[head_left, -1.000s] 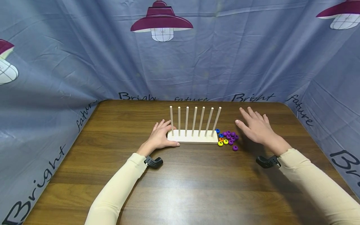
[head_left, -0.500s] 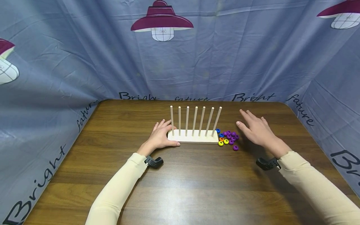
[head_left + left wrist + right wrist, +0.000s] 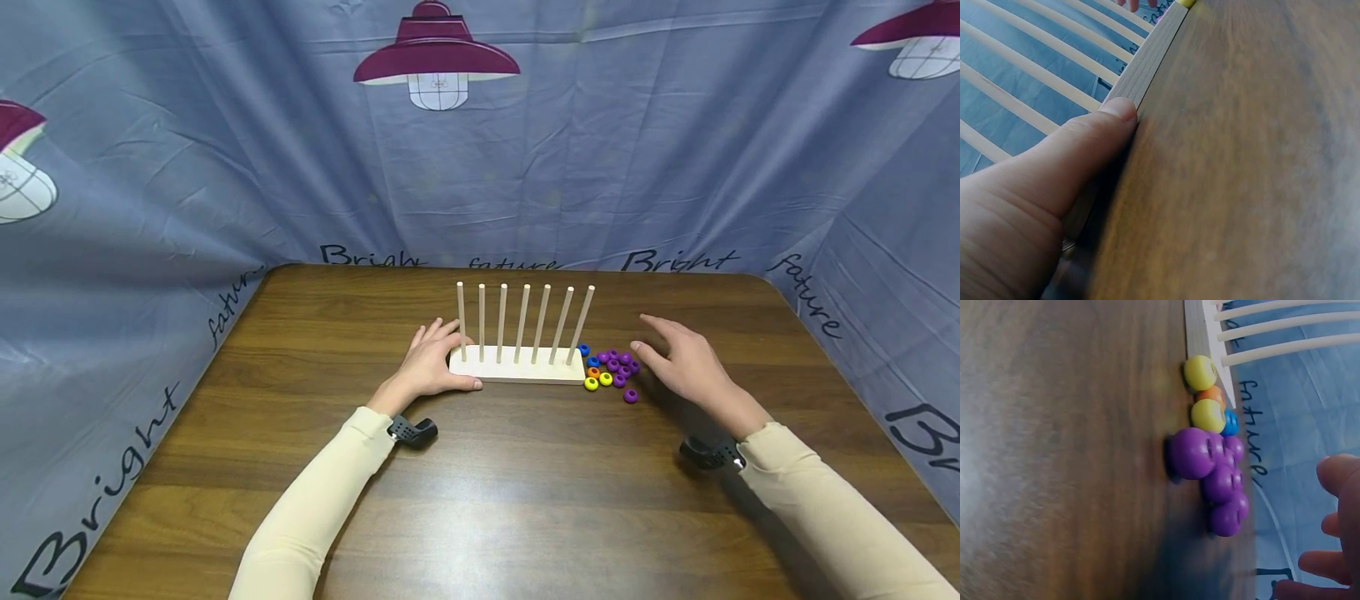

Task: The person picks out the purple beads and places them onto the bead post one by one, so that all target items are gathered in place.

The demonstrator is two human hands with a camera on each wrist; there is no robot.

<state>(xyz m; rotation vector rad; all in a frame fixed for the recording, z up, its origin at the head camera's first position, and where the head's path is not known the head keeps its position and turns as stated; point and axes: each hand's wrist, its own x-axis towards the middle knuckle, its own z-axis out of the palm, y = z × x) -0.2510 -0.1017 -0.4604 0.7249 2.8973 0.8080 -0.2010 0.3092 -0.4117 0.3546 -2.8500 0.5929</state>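
Observation:
A pale wooden base (image 3: 517, 373) with several upright pegs stands on the table. My left hand (image 3: 427, 367) grips its left end, the thumb (image 3: 1119, 109) lying along the front edge in the left wrist view. Against the base's right end is a group of beads: several purple ones (image 3: 625, 372), two yellow (image 3: 591, 384), one orange (image 3: 593, 372) and two blue (image 3: 584, 350). One purple bead (image 3: 631, 396) lies nearer the front. My right hand (image 3: 692, 367) hovers just right of the beads, holding nothing, its fingers loosely bent and thumb apart.
The brown wooden table (image 3: 480, 500) extends around the base and beads. A blue curtain (image 3: 600, 167) with printed lamps and lettering hangs behind the table and along both sides. Dark wrist cameras (image 3: 414, 432) sit on both wrists.
My right hand has come lower, and its fingers have drawn together and bent more. The left hand keeps its grip, and the base and beads have stayed in place.

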